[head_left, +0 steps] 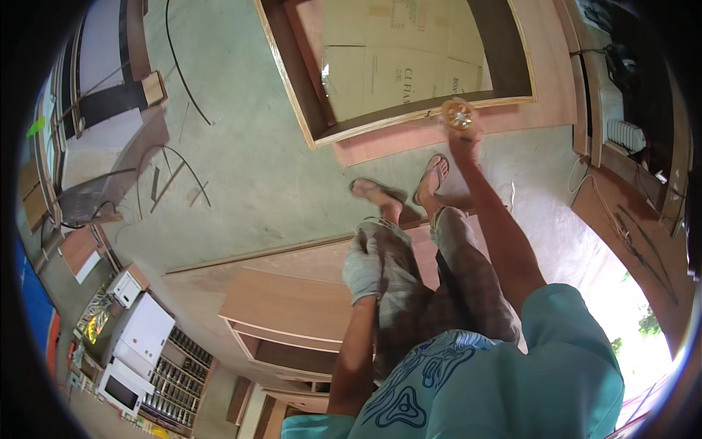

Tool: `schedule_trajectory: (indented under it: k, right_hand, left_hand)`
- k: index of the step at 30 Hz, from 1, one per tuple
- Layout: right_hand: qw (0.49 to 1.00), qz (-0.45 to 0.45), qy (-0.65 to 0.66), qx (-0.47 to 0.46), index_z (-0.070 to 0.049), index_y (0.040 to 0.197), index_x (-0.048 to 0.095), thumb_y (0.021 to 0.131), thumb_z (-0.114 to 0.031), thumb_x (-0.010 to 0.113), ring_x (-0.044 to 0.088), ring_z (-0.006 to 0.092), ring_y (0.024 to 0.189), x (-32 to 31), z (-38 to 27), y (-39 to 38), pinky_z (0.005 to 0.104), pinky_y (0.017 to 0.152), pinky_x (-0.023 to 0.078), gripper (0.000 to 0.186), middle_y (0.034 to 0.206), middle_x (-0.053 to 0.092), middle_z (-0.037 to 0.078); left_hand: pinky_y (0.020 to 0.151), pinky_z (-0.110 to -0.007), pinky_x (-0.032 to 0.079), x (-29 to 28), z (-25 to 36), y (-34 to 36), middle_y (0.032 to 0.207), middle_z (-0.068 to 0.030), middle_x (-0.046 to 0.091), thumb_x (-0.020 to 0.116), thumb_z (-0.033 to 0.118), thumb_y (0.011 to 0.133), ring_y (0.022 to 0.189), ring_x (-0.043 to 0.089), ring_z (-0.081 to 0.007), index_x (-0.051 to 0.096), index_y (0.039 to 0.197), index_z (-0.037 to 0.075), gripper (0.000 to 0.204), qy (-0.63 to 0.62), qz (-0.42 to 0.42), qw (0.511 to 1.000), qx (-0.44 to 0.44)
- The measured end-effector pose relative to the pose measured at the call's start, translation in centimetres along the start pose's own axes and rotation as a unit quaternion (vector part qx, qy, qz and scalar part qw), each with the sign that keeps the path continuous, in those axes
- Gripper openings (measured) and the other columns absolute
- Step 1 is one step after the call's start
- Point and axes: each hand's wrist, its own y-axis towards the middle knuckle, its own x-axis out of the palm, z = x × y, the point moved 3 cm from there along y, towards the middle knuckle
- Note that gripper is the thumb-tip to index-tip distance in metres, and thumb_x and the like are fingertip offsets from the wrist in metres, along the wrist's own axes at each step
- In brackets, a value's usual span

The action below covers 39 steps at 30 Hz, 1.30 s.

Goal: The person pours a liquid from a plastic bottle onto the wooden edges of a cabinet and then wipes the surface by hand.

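Tape roll, round and yellowish, sits upper centre-right of the frame, pinched at its lower edge by my right hand. My gloved left hand grips a grey cloth at centre.

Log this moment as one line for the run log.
left hand: in grey glove, at thigh | right hand: raised, holding round orange roll | wooden frame: lying on floor ahead

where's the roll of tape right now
In the head view, the roll of tape is in the right hand, raised upper right of centre, in front of the wooden frame's lower edge.
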Motion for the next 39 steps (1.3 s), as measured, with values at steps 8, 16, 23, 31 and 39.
schedule_trajectory:
  k: [8,16,23,31,39]
  right_hand:
    - [0.932,0.195,0.132,0.276,-0.001,0.108,0.071,0.081,-0.015,0.089,0.068,0.0159,0.096,-3.6,0.3,1.1,0.0308,0.089,0.052,0.036,0.103,0.075,0.006]
    - [0.892,0.277,0.197,0.297,-0.001,0.115,0.071,0.084,-0.012,0.084,0.069,0.0153,0.101,1.2,-3.2,-1.1,0.0315,0.094,0.052,0.035,0.106,0.074,0.006]
    - [0.888,0.286,0.209,0.292,0.001,0.122,0.067,0.090,-0.002,0.076,0.068,0.0165,0.109,9.2,-6.8,-5.8,0.0315,0.096,0.054,0.033,0.116,0.071,0.006]
    - [0.899,0.326,0.118,0.267,-0.003,0.122,0.066,0.085,-0.010,0.084,0.067,0.0164,0.108,7.9,-6.2,-4.2,0.0322,0.095,0.053,0.043,0.115,0.073,0.007]
    - [0.904,0.313,0.016,0.292,-0.004,0.121,0.066,0.078,-0.019,0.090,0.068,0.0180,0.104,5.5,-4.5,-2.8,0.0340,0.095,0.052,0.051,0.112,0.073,0.007]
  left_hand:
    - [0.108,-0.052,0.047,-7.3,-1.4,3.3,0.157,-0.0296,0.040,0.067,0.045,0.093,0.132,0.052,-0.0499,0.042,0.153,0.003,0.078,0.102,-0.042,0.991,0.079]
    - [0.084,-0.052,0.058,-17.1,-4.2,18.9,0.124,-0.0243,0.068,0.068,0.041,0.092,0.099,0.071,-0.0424,0.051,0.145,0.005,0.067,0.313,-0.002,0.938,0.148]
    - [0.077,-0.052,0.058,-21.3,-8.1,22.5,0.110,-0.0218,0.073,0.062,0.039,0.097,0.096,0.072,-0.0386,0.058,0.134,0.007,0.049,0.391,-0.087,0.899,0.177]
    - [0.081,-0.052,0.057,-23.4,-12.0,24.3,0.119,-0.0198,0.070,0.060,0.039,0.099,0.100,0.070,-0.0402,0.061,0.132,0.007,0.046,0.356,-0.075,0.910,0.197]
    - [0.081,-0.052,0.057,-21.0,-17.0,23.4,0.120,-0.0200,0.069,0.059,0.039,0.099,0.100,0.070,-0.0391,0.063,0.128,0.007,0.043,0.344,-0.049,0.913,0.214]
